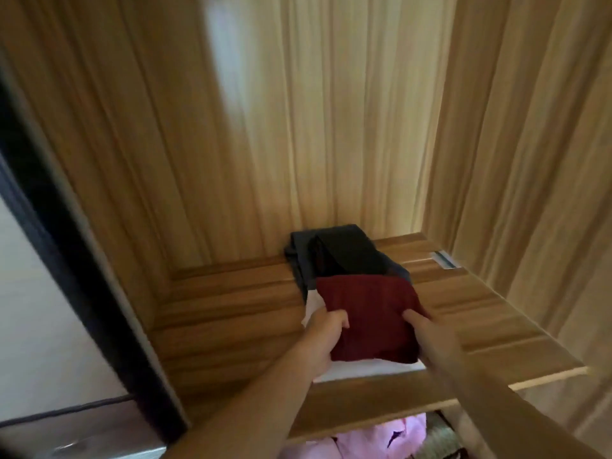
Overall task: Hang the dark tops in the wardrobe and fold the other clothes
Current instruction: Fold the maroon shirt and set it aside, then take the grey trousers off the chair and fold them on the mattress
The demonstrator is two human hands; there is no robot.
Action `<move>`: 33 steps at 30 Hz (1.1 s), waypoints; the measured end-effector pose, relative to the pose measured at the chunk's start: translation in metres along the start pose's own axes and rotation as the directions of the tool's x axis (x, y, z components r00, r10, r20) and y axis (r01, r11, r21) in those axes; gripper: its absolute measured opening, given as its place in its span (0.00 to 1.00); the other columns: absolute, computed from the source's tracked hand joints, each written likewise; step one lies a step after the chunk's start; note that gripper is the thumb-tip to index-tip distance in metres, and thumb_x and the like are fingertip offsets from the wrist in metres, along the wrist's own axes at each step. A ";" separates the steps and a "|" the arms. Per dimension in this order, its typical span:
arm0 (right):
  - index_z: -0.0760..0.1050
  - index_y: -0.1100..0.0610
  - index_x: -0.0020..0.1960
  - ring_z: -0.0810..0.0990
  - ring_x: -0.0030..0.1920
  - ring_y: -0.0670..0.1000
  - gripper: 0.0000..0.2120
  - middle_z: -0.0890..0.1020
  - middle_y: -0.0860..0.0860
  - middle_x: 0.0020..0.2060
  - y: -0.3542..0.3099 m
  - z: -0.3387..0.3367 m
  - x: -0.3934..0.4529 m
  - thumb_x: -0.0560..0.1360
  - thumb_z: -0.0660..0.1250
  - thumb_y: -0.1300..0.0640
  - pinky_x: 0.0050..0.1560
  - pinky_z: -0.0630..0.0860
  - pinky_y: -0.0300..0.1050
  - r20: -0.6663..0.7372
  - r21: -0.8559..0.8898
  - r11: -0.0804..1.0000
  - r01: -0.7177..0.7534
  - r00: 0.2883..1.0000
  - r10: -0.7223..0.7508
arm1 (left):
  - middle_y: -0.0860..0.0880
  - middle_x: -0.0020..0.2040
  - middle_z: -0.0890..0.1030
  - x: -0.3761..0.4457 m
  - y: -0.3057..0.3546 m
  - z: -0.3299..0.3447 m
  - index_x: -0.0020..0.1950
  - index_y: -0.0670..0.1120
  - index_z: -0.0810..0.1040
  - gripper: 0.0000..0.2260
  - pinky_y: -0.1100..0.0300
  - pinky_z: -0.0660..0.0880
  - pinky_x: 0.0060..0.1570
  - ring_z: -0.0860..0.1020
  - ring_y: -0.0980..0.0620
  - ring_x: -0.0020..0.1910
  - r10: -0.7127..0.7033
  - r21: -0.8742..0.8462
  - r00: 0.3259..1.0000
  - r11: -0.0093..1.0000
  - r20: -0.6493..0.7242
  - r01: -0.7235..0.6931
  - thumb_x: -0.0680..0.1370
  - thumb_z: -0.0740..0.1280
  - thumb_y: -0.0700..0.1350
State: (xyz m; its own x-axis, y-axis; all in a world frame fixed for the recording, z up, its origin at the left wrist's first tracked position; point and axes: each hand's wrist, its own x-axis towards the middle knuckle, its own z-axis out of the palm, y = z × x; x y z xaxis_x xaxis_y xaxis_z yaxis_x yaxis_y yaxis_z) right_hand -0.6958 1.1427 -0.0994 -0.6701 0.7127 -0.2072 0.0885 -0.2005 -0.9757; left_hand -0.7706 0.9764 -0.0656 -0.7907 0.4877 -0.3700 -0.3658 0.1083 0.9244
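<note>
Maroon cloth, folded into one square bundle (pixel 371 321), sits at the frame's center on a wooden wardrobe shelf (pixel 231 309), gripped from both sides by a person's two bare hands. One white folded garment (pixel 371 367) lies beneath it, showing only as a pale strip at 6 o'clock of the bundle and a corner at 9 o'clock. Directly behind, toward 12 o'clock, lies one stack of dark folded clothes (pixel 344 253), black on top of grey; how many pieces it holds cannot be told.

At 9 o'clock of the bundle, the left hand (pixel 323 339) curls its fingers (pixel 337 318) over the maroon edge, pinching the cloth. At 3 o'clock, the right hand (pixel 430 339) lays its thumb on top while its other fingers are hidden under the fabric, so their spread cannot be told.

One small pale label (pixel 445 260) lies on the shelf at 2 o'clock, its print unreadable. Below the shelf's front edge, at 6 o'clock, pink fabric (pixel 331 438) is cut off by the frame. Light wood-grain panels wall the compartment, blurred by motion, and one dark door edge (pixel 66 233) runs down at 9 o'clock.
</note>
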 end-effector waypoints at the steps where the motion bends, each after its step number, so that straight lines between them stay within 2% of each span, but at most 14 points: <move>1: 0.78 0.50 0.54 0.80 0.46 0.51 0.08 0.82 0.48 0.44 -0.001 0.003 0.016 0.75 0.67 0.57 0.52 0.77 0.51 0.023 -0.059 0.997 0.048 0.999 -0.046 | 0.50 0.52 0.82 0.017 0.001 0.000 0.56 0.56 0.78 0.20 0.47 0.79 0.55 0.79 0.46 0.53 0.041 0.018 0.999 0.999 -0.025 -0.040 0.71 0.60 0.37; 4: 0.77 0.45 0.44 0.79 0.38 0.43 0.06 0.81 0.43 0.36 0.010 0.007 0.045 0.76 0.66 0.55 0.36 0.72 0.38 0.060 -0.215 0.962 0.169 0.985 -0.160 | 0.51 0.57 0.80 0.049 -0.013 -0.004 0.67 0.55 0.73 0.20 0.51 0.77 0.59 0.79 0.50 0.55 0.066 0.078 0.995 0.995 -0.069 -0.060 0.77 0.60 0.39; 6: 0.76 0.47 0.43 0.77 0.36 0.44 0.06 0.80 0.44 0.34 0.022 0.009 0.052 0.77 0.65 0.55 0.33 0.67 0.37 0.079 -0.310 0.930 0.196 0.980 -0.180 | 0.51 0.62 0.79 0.060 -0.032 -0.007 0.72 0.52 0.70 0.18 0.54 0.75 0.62 0.78 0.51 0.58 0.070 0.169 0.995 0.984 -0.073 -0.057 0.82 0.59 0.41; 8: 0.77 0.50 0.43 0.77 0.35 0.46 0.05 0.79 0.47 0.32 0.028 0.009 0.058 0.77 0.66 0.55 0.31 0.67 0.39 0.069 -0.326 0.928 0.179 0.984 -0.165 | 0.54 0.61 0.78 0.068 -0.041 -0.009 0.70 0.54 0.71 0.16 0.59 0.75 0.61 0.77 0.55 0.58 0.128 0.263 0.988 0.959 -0.086 -0.101 0.83 0.58 0.43; 11: 0.76 0.52 0.40 0.78 0.34 0.49 0.07 0.80 0.51 0.32 0.026 0.009 0.066 0.77 0.66 0.54 0.31 0.68 0.42 0.093 -0.328 0.935 0.135 0.990 -0.110 | 0.56 0.58 0.78 0.070 -0.037 -0.010 0.62 0.59 0.71 0.11 0.63 0.75 0.56 0.77 0.59 0.54 0.169 0.329 0.980 0.936 -0.107 -0.125 0.83 0.58 0.45; 13: 0.76 0.53 0.40 0.79 0.35 0.50 0.08 0.81 0.54 0.34 0.022 0.007 0.065 0.77 0.65 0.54 0.32 0.69 0.43 0.118 -0.358 0.925 0.128 0.989 -0.091 | 0.55 0.58 0.79 0.066 -0.033 -0.008 0.62 0.58 0.71 0.11 0.65 0.75 0.54 0.78 0.60 0.53 0.212 0.392 0.970 0.908 -0.120 -0.150 0.82 0.60 0.44; 16: 0.76 0.53 0.43 0.78 0.36 0.50 0.06 0.81 0.53 0.35 0.017 0.002 0.055 0.76 0.64 0.53 0.33 0.70 0.43 0.110 -0.417 0.899 0.132 0.989 -0.094 | 0.52 0.65 0.76 0.047 -0.024 -0.006 0.71 0.51 0.67 0.19 0.56 0.75 0.62 0.76 0.53 0.62 0.312 0.506 0.944 0.835 -0.110 -0.217 0.80 0.63 0.41; 18: 0.71 0.50 0.45 0.75 0.37 0.44 0.04 0.79 0.47 0.38 0.008 -0.003 0.039 0.76 0.65 0.52 0.35 0.67 0.40 0.095 -0.473 0.863 0.175 0.984 -0.148 | 0.52 0.69 0.72 0.028 -0.015 -0.006 0.76 0.49 0.63 0.26 0.52 0.73 0.65 0.73 0.51 0.67 0.387 0.632 0.919 0.730 -0.069 -0.260 0.79 0.64 0.40; 20: 0.68 0.47 0.50 0.73 0.40 0.43 0.09 0.75 0.44 0.41 -0.003 -0.007 0.014 0.75 0.67 0.54 0.41 0.68 0.41 0.108 -0.543 0.785 0.298 0.952 -0.287 | 0.50 0.67 0.73 0.003 -0.006 -0.008 0.75 0.49 0.64 0.26 0.51 0.74 0.63 0.74 0.50 0.64 0.456 0.728 0.890 0.615 -0.016 -0.303 0.77 0.65 0.40; 22: 0.70 0.50 0.54 0.75 0.46 0.49 0.12 0.76 0.49 0.47 -0.016 -0.013 -0.019 0.73 0.68 0.55 0.47 0.71 0.46 0.169 -0.623 0.673 0.398 0.909 -0.380 | 0.47 0.66 0.74 -0.028 -0.002 -0.010 0.72 0.48 0.68 0.24 0.52 0.74 0.61 0.75 0.50 0.60 0.498 0.799 0.866 0.502 0.046 -0.331 0.76 0.64 0.42; 24: 0.71 0.53 0.64 0.76 0.51 0.53 0.21 0.76 0.52 0.54 -0.028 -0.017 -0.059 0.72 0.69 0.54 0.51 0.73 0.48 0.263 -0.692 0.547 0.472 0.870 -0.417 | 0.48 0.70 0.70 -0.065 -0.004 -0.013 0.75 0.48 0.65 0.26 0.55 0.70 0.65 0.71 0.50 0.66 0.516 0.865 0.851 0.377 0.102 -0.332 0.78 0.64 0.45; 26: 0.67 0.52 0.71 0.76 0.57 0.54 0.28 0.74 0.51 0.60 -0.036 -0.021 -0.107 0.72 0.69 0.53 0.53 0.73 0.47 0.347 -0.737 0.411 0.536 0.822 -0.451 | 0.50 0.74 0.65 -0.107 -0.009 -0.020 0.78 0.50 0.60 0.29 0.56 0.67 0.68 0.66 0.49 0.70 0.543 0.894 0.826 0.280 0.153 -0.350 0.78 0.64 0.48; 30: 0.64 0.52 0.74 0.72 0.63 0.53 0.29 0.70 0.49 0.66 -0.038 -0.019 -0.210 0.74 0.65 0.51 0.59 0.72 0.48 0.500 -0.760 0.188 0.622 0.744 -0.443 | 0.51 0.72 0.66 -0.200 -0.030 -0.049 0.75 0.54 0.63 0.27 0.53 0.70 0.64 0.69 0.48 0.67 0.575 0.911 0.788 0.168 0.220 -0.377 0.76 0.63 0.50; 33: 0.63 0.50 0.73 0.71 0.64 0.52 0.28 0.69 0.48 0.66 -0.034 0.002 -0.281 0.74 0.65 0.52 0.59 0.72 0.46 0.571 -0.730 0.163 0.664 0.722 -0.391 | 0.52 0.69 0.69 -0.267 -0.043 -0.088 0.72 0.56 0.65 0.23 0.51 0.71 0.63 0.69 0.49 0.65 0.595 0.952 0.784 0.096 0.180 -0.291 0.77 0.62 0.50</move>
State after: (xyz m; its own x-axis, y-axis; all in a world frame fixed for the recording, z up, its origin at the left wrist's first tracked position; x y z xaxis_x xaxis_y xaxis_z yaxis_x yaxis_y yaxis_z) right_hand -0.5119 0.9482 -0.0076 -0.9391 0.2097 0.2723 0.1070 0.9313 -0.3483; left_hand -0.5870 0.7654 -0.0150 -0.7490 0.6022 0.2764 0.6623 0.6929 0.2852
